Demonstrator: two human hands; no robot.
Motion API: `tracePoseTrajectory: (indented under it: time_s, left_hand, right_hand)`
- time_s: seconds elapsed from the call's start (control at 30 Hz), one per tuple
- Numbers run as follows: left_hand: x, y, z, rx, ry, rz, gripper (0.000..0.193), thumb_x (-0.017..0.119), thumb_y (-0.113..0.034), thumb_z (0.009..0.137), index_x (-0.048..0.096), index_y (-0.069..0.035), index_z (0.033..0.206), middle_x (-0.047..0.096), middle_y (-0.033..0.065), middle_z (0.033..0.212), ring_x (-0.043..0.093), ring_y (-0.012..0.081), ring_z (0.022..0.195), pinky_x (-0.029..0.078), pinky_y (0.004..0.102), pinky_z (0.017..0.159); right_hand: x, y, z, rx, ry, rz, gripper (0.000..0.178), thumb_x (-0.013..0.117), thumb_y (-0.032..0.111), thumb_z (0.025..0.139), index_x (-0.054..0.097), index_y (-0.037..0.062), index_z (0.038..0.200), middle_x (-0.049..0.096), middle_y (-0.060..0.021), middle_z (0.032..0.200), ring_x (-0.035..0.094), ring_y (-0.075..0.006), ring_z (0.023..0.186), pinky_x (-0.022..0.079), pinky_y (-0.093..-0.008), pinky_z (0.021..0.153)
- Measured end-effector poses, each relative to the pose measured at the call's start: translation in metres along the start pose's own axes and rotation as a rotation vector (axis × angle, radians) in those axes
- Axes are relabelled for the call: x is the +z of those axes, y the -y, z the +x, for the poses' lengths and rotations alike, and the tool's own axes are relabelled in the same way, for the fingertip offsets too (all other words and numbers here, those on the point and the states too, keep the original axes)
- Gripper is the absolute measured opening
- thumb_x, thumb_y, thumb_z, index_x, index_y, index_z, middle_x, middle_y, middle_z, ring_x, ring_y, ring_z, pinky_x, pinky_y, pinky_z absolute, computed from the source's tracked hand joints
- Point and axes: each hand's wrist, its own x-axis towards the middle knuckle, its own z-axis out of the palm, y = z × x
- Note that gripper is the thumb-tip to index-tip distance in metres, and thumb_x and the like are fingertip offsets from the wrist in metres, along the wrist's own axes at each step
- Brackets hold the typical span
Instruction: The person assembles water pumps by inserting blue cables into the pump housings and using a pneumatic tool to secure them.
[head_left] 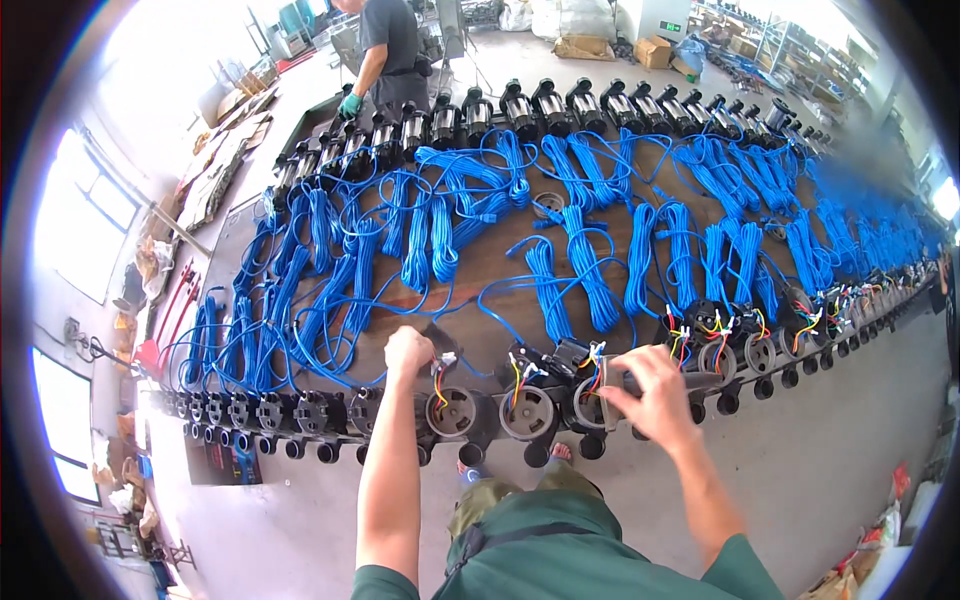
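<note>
My left hand is closed at the table's near edge. A dark flat piece shows beside its fingers; what they hold is hidden. Just right of it, red, yellow and blue wires rise from an open round grey housing. My right hand is bent with thumb and fingertips at a narrow greyish piece, which I cannot name. That piece stands by another wired round housing. Between my hands sits a third open housing with coloured wires and a small white connector.
Bundles of blue cable cover much of the brown table. Black cylindrical units line its far edge. Black-capped housings run along the near edge. A person in a green glove stands beyond the table. Cardboard boxes lie behind.
</note>
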Motion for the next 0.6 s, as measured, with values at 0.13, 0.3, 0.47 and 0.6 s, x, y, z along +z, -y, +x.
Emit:
tracePoseTrajectory:
  time_s: [0.13, 0.3, 0.47, 0.6]
  left_hand:
    - [0.006, 0.024, -0.047, 0.652, -0.381, -0.938, 0.033, 0.056, 0.004, 0.096, 0.063, -0.003, 0.128, 0.075, 0.0128, 0.105, 0.072, 0.0224, 0.084, 0.058, 0.0355, 0.07]
    - [-0.006, 0.009, -0.119, 0.854, -0.123, -1.185, 0.046, 0.05, 0.013, 0.096, 0.052, -0.007, 0.138, 0.067, 0.0062, 0.109, 0.065, 0.0099, 0.081, 0.051, 0.023, 0.061]
    - [0.007, 0.022, -0.122, 0.453, 0.556, -1.696, 0.044, 0.05, 0.004, 0.093, 0.058, -0.003, 0.135, 0.068, 0.0095, 0.12, 0.07, 0.0186, 0.101, 0.059, 0.0323, 0.084]
    - [0.039, 0.058, -0.087, 0.422, 0.691, -1.529, 0.029, 0.054, -0.011, 0.098, 0.065, -0.002, 0.124, 0.07, 0.0089, 0.11, 0.069, 0.0187, 0.094, 0.056, 0.031, 0.078]
  right_hand:
    - [0.04, 0.054, 0.017, 0.356, 0.269, 0.706, 0.036, 0.077, 0.034, 0.099, 0.071, 0.0016, 0.114, 0.073, -0.0085, 0.103, 0.068, -0.0202, 0.098, 0.052, -0.0352, 0.086]
    - [0.117, 0.052, 0.098, 0.527, 0.577, 1.11, 0.071, 0.043, 0.06, 0.11, 0.055, 0.0007, 0.146, 0.068, -0.0106, 0.133, 0.066, -0.0193, 0.118, 0.051, -0.0368, 0.099]
    - [0.17, 0.069, 0.139, 0.206, 0.836, 1.611, 0.075, 0.043, 0.058, 0.11, 0.044, -0.0016, 0.155, 0.055, -0.0167, 0.154, 0.057, -0.0257, 0.138, 0.047, -0.0445, 0.114]
    - [0.204, 0.086, 0.142, 0.248, 0.816, 1.821, 0.05, 0.051, 0.044, 0.111, 0.064, -0.0006, 0.129, 0.068, -0.02, 0.133, 0.065, -0.0296, 0.125, 0.05, -0.045, 0.111]
